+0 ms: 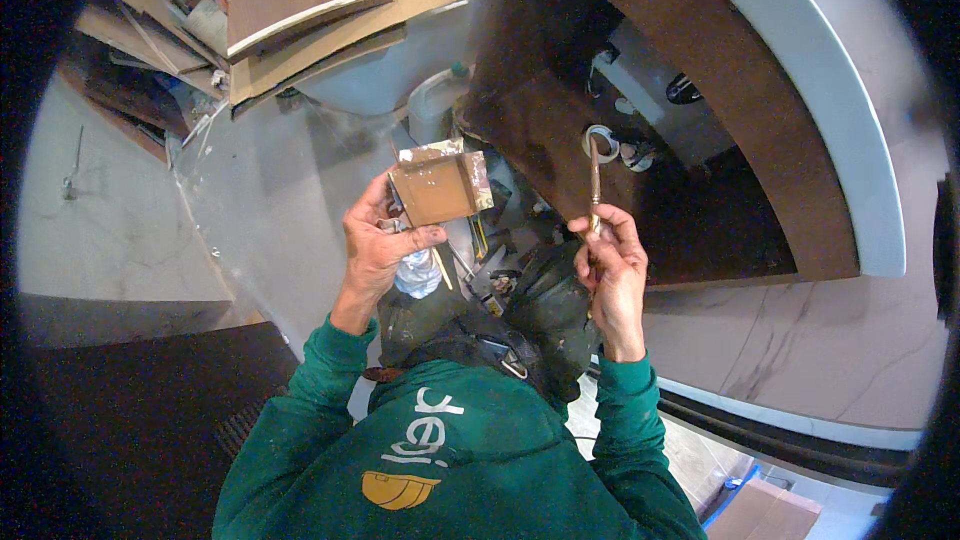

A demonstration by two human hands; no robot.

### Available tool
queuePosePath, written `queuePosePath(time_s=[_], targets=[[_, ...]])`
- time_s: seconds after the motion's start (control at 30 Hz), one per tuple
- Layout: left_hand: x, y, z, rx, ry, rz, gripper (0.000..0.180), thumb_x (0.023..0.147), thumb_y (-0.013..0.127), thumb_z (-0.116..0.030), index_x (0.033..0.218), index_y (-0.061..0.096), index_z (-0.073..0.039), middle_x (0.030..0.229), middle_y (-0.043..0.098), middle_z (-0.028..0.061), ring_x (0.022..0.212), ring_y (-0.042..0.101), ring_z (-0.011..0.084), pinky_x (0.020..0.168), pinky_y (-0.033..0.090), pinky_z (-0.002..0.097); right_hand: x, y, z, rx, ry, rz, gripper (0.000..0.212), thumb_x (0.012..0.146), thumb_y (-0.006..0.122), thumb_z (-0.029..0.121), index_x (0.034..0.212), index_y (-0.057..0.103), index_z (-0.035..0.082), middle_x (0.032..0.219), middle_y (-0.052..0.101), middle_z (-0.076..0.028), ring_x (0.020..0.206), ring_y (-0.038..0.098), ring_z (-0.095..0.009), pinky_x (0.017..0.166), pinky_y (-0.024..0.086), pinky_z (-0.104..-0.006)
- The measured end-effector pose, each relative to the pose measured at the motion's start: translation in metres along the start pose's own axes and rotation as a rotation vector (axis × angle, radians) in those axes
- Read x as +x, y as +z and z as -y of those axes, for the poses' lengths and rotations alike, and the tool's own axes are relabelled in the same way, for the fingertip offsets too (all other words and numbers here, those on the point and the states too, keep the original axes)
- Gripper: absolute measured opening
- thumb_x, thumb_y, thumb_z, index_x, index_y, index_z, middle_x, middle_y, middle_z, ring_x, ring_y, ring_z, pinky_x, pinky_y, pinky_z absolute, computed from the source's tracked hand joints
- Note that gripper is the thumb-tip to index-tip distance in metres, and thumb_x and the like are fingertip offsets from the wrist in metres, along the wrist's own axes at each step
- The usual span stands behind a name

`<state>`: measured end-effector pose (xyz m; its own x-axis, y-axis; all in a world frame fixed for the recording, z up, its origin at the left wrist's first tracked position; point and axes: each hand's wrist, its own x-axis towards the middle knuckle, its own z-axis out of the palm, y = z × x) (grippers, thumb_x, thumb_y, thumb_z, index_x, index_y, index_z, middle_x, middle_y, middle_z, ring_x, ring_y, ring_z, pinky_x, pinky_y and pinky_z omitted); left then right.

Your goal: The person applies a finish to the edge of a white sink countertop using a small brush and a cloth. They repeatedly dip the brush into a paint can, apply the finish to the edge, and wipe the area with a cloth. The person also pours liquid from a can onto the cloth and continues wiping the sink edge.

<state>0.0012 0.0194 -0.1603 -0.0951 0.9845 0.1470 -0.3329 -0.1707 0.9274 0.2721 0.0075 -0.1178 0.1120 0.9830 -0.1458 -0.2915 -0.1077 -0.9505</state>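
My left hand point(378, 240) grips a small square brown board point(438, 190) by its lower left side, with the thumb across its near edge. Whitish smears and chipped patches mark the board's edges. In my right hand point(612, 255) a slim paintbrush point(595, 180) is pinched between thumb and fingers, its brown tip pointing away from me. From this view the tip overlaps a white ring-shaped thing point(600, 143) in the dark cabinet; whether they touch I cannot tell. A crumpled white and blue cloth or bag point(418, 274) shows below my left hand.
A curved brown cabinet point(730, 30) with a pale top edge stands at the right. Stacked boards and cardboard point(300, 0) lie at the far left. A whitish plastic jug point(428, 110) stands beyond my hands, and a yellow-and-black knife-like tool point(479, 238) lies between them.
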Motion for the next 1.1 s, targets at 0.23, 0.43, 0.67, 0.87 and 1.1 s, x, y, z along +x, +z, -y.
queuePosePath(time_s=[0.23,0.43,0.67,0.87,1.1], targets=[[0.004,-0.007,0.009,-0.070,-0.137,0.063,0.083,0.065,0.089,-0.001,0.137,0.050,0.004,0.122,0.065,0.0103,0.112,0.062,0.0185,0.099,0.050,0.0344,0.017,0.029,-0.010,-0.062,0.351,0.020,0.028,0.096,0.061,0.016,0.119,0.060,-0.001,0.079,0.069,-0.010,0.038,0.037,-0.005,0.036,0.023,-0.0217],[0.009,-0.009,0.011,-0.102,-0.080,0.172,0.089,0.063,0.089,0.003,0.141,0.045,0.006,0.126,0.063,0.0117,0.111,0.062,0.0198,0.097,0.052,0.0347,0.033,0.063,-0.012,-0.004,0.333,0.180,0.034,0.100,0.058,0.031,0.107,0.064,-0.001,0.081,0.068,-0.009,0.042,0.041,-0.007,0.036,0.026,-0.0223],[0.012,-0.014,0.017,-0.106,-0.085,0.271,0.092,0.064,0.090,0.003,0.143,0.043,0.007,0.131,0.060,0.0140,0.113,0.062,0.0206,0.096,0.053,0.0350,0.045,0.072,-0.022,0.064,0.429,0.179,0.035,0.096,0.062,0.038,0.096,0.066,0.003,0.071,0.060,0.000,0.043,0.041,-0.007,0.037,0.025,-0.0228],[0.016,-0.015,0.017,-0.079,-0.141,0.354,0.099,0.059,0.095,-0.005,0.142,0.043,0.008,0.128,0.063,0.0148,0.107,0.066,0.0208,0.093,0.055,0.0347,0.050,0.060,-0.016,0.148,0.468,0.218,0.035,0.096,0.061,0.036,0.096,0.066,0.002,0.067,0.058,0.000,0.042,0.041,-0.008,0.036,0.025,-0.0228],[0.025,-0.018,0.009,-0.057,-0.161,0.423,0.101,0.057,0.096,-0.007,0.143,0.043,0.008,0.126,0.064,0.0146,0.104,0.066,0.0210,0.091,0.055,0.0350,0.045,0.061,0.004,0.132,0.494,0.194,0.022,0.092,0.065,0.017,0.106,0.064,-0.001,0.064,0.055,-0.001,0.039,0.040,-0.006,0.032,0.026,-0.0207]])
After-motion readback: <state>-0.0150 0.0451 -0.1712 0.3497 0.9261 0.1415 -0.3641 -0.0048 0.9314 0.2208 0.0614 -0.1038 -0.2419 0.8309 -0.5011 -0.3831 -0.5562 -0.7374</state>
